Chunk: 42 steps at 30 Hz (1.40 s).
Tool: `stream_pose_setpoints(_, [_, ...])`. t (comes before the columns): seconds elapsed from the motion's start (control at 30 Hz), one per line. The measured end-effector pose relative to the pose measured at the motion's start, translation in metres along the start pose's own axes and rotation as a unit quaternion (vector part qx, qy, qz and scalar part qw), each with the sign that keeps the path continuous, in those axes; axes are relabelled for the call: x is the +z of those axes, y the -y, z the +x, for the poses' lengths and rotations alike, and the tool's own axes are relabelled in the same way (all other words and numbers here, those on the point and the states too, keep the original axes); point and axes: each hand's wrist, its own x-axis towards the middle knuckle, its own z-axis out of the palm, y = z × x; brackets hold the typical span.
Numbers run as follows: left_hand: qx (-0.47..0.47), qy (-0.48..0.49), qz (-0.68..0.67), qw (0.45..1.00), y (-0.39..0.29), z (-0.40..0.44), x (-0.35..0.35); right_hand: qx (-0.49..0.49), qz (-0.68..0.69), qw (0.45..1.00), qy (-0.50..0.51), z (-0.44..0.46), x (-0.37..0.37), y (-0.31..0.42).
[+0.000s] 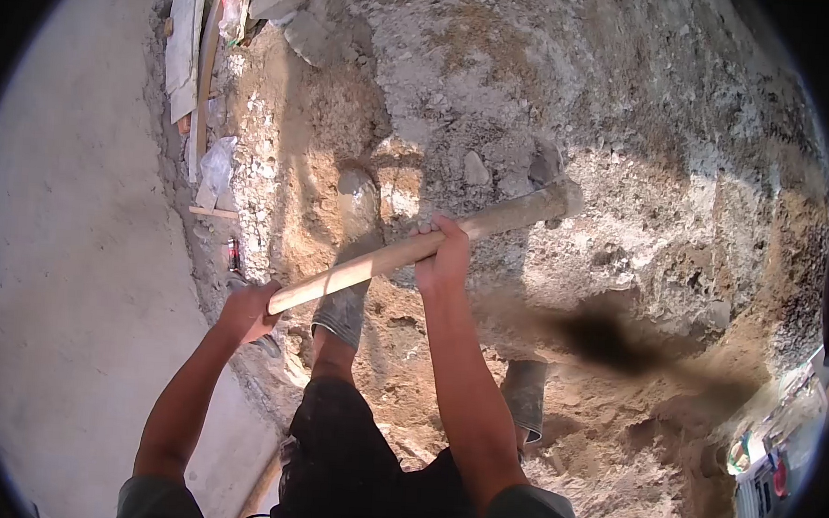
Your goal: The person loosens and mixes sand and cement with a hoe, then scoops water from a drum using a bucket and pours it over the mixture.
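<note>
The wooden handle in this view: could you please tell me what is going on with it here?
A person in boots grips a long wooden handle with both bare hands: the left hand at its lower end, the right hand farther along. It is held slantwise above rough, broken earth, beside a concrete slab. The tool's head cannot be made out clearly.

it looks like a building site here around me: rough, broken earth [642, 215] runs right up to a flat grey concrete slab [70, 203]. scrap boards [184, 50] and a pale crumpled sheet [218, 166] lie along the slab's edge, loose stones [476, 168] sit about, sunlight falls in patches, and a long wooden handle [367, 266] stretches above dusty boots [343, 310].
</note>
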Motion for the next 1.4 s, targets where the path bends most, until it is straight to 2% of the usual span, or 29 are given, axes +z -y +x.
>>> stream_pose_setpoints(0.07, [-0.02,-0.06,-0.009,0.998,0.018,0.023,0.026,-0.023,-0.006,0.998,0.053,-0.024,0.011,0.005])
stream_pose_setpoints(0.17, [0.058,-0.056,-0.11,0.991,-0.039,0.051,0.05,-0.126,-0.049,0.987,0.09,-0.068,0.02,0.068])
stream_pose_setpoints(0.23, [0.165,-0.069,-0.174,0.968,-0.107,0.064,0.069,-0.207,-0.094,0.968,0.11,-0.087,0.015,0.137])
stream_pose_setpoints(0.37, [0.221,-0.007,-0.314,0.924,-0.286,0.076,0.078,-0.379,-0.162,0.899,0.148,-0.098,0.011,0.283])
stream_pose_setpoints(0.43, [0.215,-0.057,-0.325,0.919,-0.355,0.082,0.089,-0.425,-0.213,0.875,0.09,-0.079,0.007,0.327])
stream_pose_setpoints(0.5, [0.157,-0.023,-0.347,0.925,-0.405,0.066,0.093,-0.396,-0.246,0.884,0.032,-0.049,-0.02,0.348])
stream_pose_setpoints(0.57, [0.105,0.019,-0.364,0.925,-0.426,0.049,0.109,-0.316,-0.301,0.9,-0.001,-0.011,-0.067,0.349])
stream_pose_setpoints(0.6, [0.085,0.046,-0.37,0.924,-0.427,0.032,0.13,-0.231,-0.318,0.917,-0.064,0.007,-0.095,0.335])
stream_pose_setpoints(0.63, [0.067,0.093,-0.432,0.894,-0.419,0.016,0.167,-0.162,-0.366,0.912,-0.084,0.028,-0.136,0.312])
stream_pose_setpoints(0.67, [-0.005,0.159,-0.484,0.861,-0.417,-0.009,0.189,-0.083,-0.399,0.909,-0.091,0.042,-0.176,0.283])
stream_pose_setpoints(0.7, [-0.083,0.208,-0.541,0.811,-0.417,-0.035,0.198,-0.08,-0.452,0.882,-0.107,0.063,-0.219,0.247])
stream_pose_setpoints(0.73, [-0.088,0.193,-0.532,0.82,-0.397,-0.043,0.234,-0.085,-0.501,0.855,-0.101,0.045,-0.222,0.235])
stream_pose_setpoints(0.8, [-0.106,0.2,-0.528,0.819,-0.411,-0.053,0.221,-0.127,-0.504,0.846,-0.119,0.032,-0.231,0.223])
stream_pose_setpoints(0.83, [-0.136,0.212,-0.522,0.815,-0.411,-0.077,0.217,-0.101,-0.463,0.875,-0.103,0.012,-0.247,0.219])
stream_pose_setpoints(0.9, [-0.128,0.23,-0.525,0.81,-0.425,-0.108,0.226,-0.075,-0.39,0.916,-0.056,-0.016,-0.256,0.232])
stream_pose_setpoints(0.97, [-0.156,0.248,-0.524,0.8,-0.431,-0.144,0.238,-0.033,-0.374,0.923,-0.083,-0.06,-0.27,0.228])
stream_pose_setpoints(1.03, [-0.105,0.263,-0.51,0.812,-0.405,-0.168,0.274,-0.067,-0.455,0.887,-0.042,-0.078,-0.314,0.204])
stream_pose_setpoints(1.1, [-0.001,0.187,-0.287,0.94,-0.341,-0.177,0.349,-0.039,-0.305,0.952,-0.019,-0.107,-0.344,0.163])
stream_pose_setpoints(1.17, [-0.142,0.362,-0.117,0.914,-0.289,-0.162,0.383,-0.083,-0.302,0.948,-0.054,-0.122,-0.371,0.106])
stream_pose_setpoints(1.23, [-0.185,0.413,0.06,0.889,-0.258,-0.155,0.395,-0.074,-0.249,0.963,-0.075,-0.158,-0.369,0.079])
stream_pose_setpoints(1.3, [-0.255,0.409,0.106,0.87,-0.23,-0.172,0.403,-0.034,-0.243,0.966,-0.078,-0.189,-0.38,0.056])
stream_pose_setpoints(1.33, [-0.258,0.373,0.085,0.887,-0.221,-0.18,0.403,-0.016,-0.24,0.967,-0.079,-0.197,-0.379,0.055])
stream_pose_setpoints(1.4, [-0.243,0.295,0.044,0.923,-0.219,-0.187,0.393,-0.051,-0.246,0.965,-0.07,-0.22,-0.367,0.069])
